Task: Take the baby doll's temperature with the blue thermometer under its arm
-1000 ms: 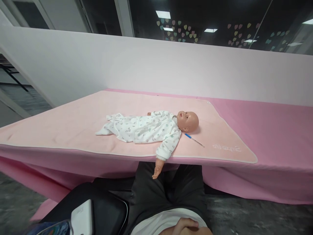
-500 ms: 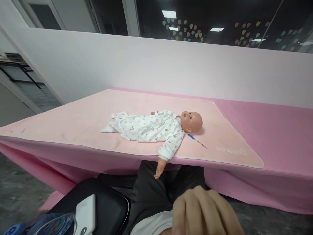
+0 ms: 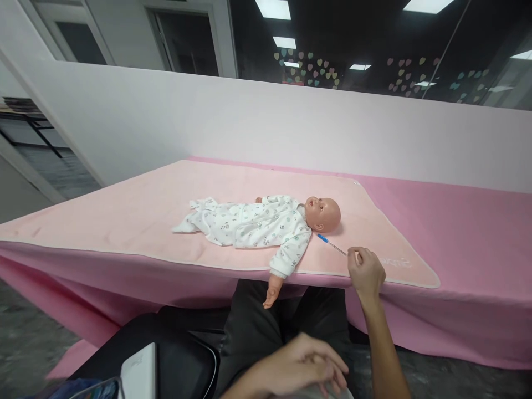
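Note:
A baby doll [image 3: 253, 224] in a white patterned sleepsuit lies on its back on the pink mat, head to the right. One of its arms hangs over the table's near edge. Beside the doll's head lies a thin thermometer [image 3: 331, 244] with a blue end. My right hand [image 3: 368, 271] has its fingertips pinched at the thermometer's far right end, which they hide. Low over my lap is my left hand [image 3: 305, 363], its fingers loosely bent and apart, with nothing in them.
A pale pink mat [image 3: 141, 194] covers much of the pink-clothed table [image 3: 477, 244], which meets a white wall behind. To my left, a white power bank [image 3: 139, 371] rests on a black seat [image 3: 174, 343].
My right hand has come into view over the mat and reached the thermometer's end. The left hand now shows above my lap. The view has tilted slightly upward.

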The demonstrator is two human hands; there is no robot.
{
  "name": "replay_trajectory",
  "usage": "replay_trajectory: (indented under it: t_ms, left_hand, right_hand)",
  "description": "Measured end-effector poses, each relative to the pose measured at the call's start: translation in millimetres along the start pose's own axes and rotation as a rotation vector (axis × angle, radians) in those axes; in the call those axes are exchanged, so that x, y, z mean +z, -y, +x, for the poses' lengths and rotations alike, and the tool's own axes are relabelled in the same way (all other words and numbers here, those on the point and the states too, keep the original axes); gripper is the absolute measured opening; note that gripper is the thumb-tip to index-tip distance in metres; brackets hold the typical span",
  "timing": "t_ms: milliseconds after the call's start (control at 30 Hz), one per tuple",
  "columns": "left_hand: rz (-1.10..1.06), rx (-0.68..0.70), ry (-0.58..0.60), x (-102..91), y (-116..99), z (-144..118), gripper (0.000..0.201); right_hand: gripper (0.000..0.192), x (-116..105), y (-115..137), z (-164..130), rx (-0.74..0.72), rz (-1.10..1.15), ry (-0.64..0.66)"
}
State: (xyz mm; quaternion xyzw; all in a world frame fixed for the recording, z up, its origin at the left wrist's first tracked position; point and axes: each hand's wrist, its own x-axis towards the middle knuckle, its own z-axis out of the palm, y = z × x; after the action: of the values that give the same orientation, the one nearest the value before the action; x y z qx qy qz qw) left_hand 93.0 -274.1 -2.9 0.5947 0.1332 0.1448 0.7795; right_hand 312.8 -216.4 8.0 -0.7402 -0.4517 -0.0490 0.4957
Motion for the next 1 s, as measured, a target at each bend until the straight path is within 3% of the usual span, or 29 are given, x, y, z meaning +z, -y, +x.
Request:
replay_trajectory:
  t_ms: [67, 133, 233, 300, 400, 500, 600, 767, 1000]
  left_hand:
    - [-0.02, 0.105, -0.056, -24.8, -26, 16, 0.041]
    - [0.088, 0.391, -0.33, -51.8, -61, 33, 0.036]
    - [0.545, 0.771, -0.815, -98.7, -106, 68, 0.027]
    - [0.903, 0.815, -0.995, -132.4, -120, 94, 0.022]
    - [1.31, 0.667, -0.997, -174.6, -113, 125, 0.019]
    - [1.562, 0.626, -0.978, -195.6, -92, 137, 0.02]
    - [1.651, 0.641, -0.993, -199.1, -78, 136, 0.02]
    - [1.653, 0.648, -0.999, -196.4, -76, 131, 0.02]
    - [1.64, 0.609, -1.006, -196.4, -77, 131, 0.02]
  right_hand:
    - [0.025, 4, -18, 6, -0.082, -0.347, 0.124]
    - [0.026, 7, -28, 9, -0.152, -0.507, 0.23]
    - [0.024, 8, -30, 13, -0.169, -0.562, 0.298]
    - [0.025, 4, -25, 17, -0.144, -0.513, 0.306]
    - [0.025, -7, -9, 26, -0.078, -0.335, 0.235]
    - [0.025, -14, 10, 39, -0.013, -0.191, 0.139]
    - [0.025, -8, 27, 52, 0.001, -0.163, 0.128]
    - [0.027, 15, 42, 61, 0.03, -0.218, 0.158]
    - [0.027, 33, 28, 54, 0.072, -0.294, 0.259]
